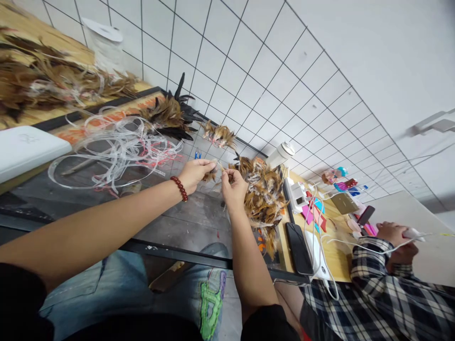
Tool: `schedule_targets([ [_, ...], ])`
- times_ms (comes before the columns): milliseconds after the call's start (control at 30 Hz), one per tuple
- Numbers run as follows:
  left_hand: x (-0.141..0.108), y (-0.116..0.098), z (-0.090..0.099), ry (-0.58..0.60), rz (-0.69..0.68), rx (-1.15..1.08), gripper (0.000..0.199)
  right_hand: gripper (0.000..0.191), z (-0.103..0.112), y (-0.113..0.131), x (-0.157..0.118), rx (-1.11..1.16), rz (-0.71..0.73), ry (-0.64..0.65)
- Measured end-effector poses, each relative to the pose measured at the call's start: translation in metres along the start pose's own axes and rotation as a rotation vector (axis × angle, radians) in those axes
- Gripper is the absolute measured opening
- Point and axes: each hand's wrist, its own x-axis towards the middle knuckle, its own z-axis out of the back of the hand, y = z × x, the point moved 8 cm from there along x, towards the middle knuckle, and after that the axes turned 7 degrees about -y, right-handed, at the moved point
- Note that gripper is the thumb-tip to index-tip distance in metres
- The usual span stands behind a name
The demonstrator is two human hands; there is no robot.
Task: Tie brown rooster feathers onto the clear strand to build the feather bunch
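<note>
My left hand [195, 174], with a dark red bead bracelet [179, 188] on its wrist, is closed in a pinch over the table. What it pinches is too small to make out. Facing it, my right hand [234, 188] is closed on a small light-brown feather [222, 166] pointing toward the left fingertips. A small brown feather tuft [209, 176] shows just below the left fingers. Right beside my right hand lies a big pile of brown feathers [265, 192]. Beyond both hands sits a small feather bundle [218, 135].
Tangled clear ribbon [122, 147] and a black-and-brown feather bunch [168, 113] lie left. A white box [30, 147] stands farther left. To the right are a white bottle [280, 154], a black phone [299, 248], a power strip [296, 196] with cables, and a person in a plaid sleeve [371, 255].
</note>
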Motion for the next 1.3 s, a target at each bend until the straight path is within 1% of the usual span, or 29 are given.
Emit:
schedule_targets([
  [100, -0.003, 0.002, -0.004, 0.028, 0.022, -0.025, 0.016, 0.018, 0.000, 0.008, -0.004, -0.095, 0.071, -0.008],
  [300, -0.009, 0.007, -0.009, 0.055, 0.080, -0.141, 0.029, 0.016, -0.001, 0.005, -0.005, -0.145, 0.035, -0.010],
  [367, -0.010, 0.008, -0.011, 0.064, 0.091, -0.170, 0.032, 0.016, -0.002, 0.005, -0.005, -0.177, 0.036, 0.012],
  [433, -0.010, 0.010, -0.012, 0.072, 0.102, -0.182, 0.032, 0.018, -0.004, 0.010, -0.007, -0.219, 0.077, 0.039],
  [533, -0.009, 0.014, -0.013, 0.096, 0.122, -0.171, 0.030, 0.021, -0.007, 0.022, -0.011, -0.291, 0.151, 0.092],
  [633, -0.007, 0.016, -0.013, 0.123, 0.148, -0.148, 0.026, 0.023, -0.010, 0.029, -0.014, -0.325, 0.195, 0.156],
  [667, -0.006, 0.016, -0.013, 0.123, 0.150, -0.140, 0.025, 0.023, -0.010, 0.031, -0.013, -0.324, 0.210, 0.155],
  [733, -0.004, 0.014, -0.011, 0.123, 0.130, -0.106, 0.024, 0.024, -0.003, 0.033, -0.011, -0.311, 0.236, 0.103],
  [800, -0.004, 0.011, -0.012, 0.145, 0.093, -0.049, 0.026, 0.031, 0.006, 0.033, -0.007, -0.294, 0.267, 0.041],
  [833, -0.004, 0.010, -0.014, 0.167, 0.079, -0.023, 0.027, 0.035, 0.008, 0.034, -0.005, -0.284, 0.289, 0.032],
  [867, -0.005, 0.010, -0.016, 0.190, 0.071, -0.004, 0.029, 0.038, 0.009, 0.034, -0.004, -0.276, 0.315, 0.044],
  [933, -0.007, 0.011, -0.019, 0.227, 0.061, 0.007, 0.030, 0.039, 0.006, 0.034, -0.003, -0.273, 0.359, 0.107],
  [1033, -0.008, 0.011, -0.021, 0.242, 0.040, 0.013, 0.029, 0.037, 0.001, 0.028, -0.003, -0.300, 0.356, 0.196],
  [1167, -0.006, 0.013, -0.018, 0.219, 0.060, 0.027, 0.028, 0.040, 0.000, 0.022, -0.001, -0.264, 0.312, 0.200],
  [1300, -0.004, 0.013, -0.016, 0.214, 0.054, 0.042, 0.028, 0.045, -0.003, 0.023, -0.003, -0.254, 0.339, 0.239],
])
